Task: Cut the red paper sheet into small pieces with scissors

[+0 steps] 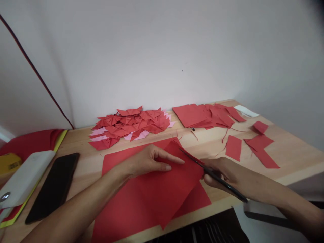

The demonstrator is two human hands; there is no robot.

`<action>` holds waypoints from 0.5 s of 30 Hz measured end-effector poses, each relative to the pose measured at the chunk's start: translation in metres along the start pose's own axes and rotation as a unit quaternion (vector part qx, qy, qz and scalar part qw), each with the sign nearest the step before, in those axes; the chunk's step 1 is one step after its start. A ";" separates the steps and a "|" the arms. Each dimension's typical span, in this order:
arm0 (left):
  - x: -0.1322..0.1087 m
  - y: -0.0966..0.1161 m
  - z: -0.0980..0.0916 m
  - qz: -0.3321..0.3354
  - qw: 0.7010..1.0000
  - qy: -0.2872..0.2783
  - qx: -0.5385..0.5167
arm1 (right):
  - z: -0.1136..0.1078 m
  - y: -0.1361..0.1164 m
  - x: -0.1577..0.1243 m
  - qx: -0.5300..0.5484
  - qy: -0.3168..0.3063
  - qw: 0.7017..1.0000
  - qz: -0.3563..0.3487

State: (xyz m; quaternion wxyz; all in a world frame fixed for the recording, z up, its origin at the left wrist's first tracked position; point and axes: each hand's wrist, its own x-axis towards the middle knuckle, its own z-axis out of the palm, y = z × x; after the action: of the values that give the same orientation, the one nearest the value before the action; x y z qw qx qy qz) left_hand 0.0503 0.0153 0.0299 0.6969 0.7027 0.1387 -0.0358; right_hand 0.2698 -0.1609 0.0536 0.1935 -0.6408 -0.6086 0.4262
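My left hand (154,158) lies on a folded red paper sheet (174,185), index finger and thumb stretched out and apart; its other fingers are hidden. In my right hand (222,172) is a knife (215,177) with a slim black handle, pinched between thumb and fingers. Its thin dark blade runs along the sheet's upper right edge, with a strip of red paper showing beyond it. The folded sheet sits at an angle over a larger red sheet (113,202) on the wooden table (83,172).
Folded red and pink paper pieces (131,123) are heaped by the wall. Cut red rectangles (192,114) are stacked right of them, and loose pieces (234,147) lie farther right. A black phone (54,185) and a white power bank (30,177) rest at the left.
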 end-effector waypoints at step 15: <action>-0.001 0.001 0.000 -0.003 1.000 0.008 -0.007 | 0.004 0.004 0.001 0.076 -0.005 0.996 0.051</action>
State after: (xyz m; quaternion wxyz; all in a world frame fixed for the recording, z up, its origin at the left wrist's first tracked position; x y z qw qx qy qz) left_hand 0.0494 0.0152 0.0310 0.7005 0.6978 0.1461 -0.0312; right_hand 0.2688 -0.1618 0.0484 0.2166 -0.6527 -0.5419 0.4831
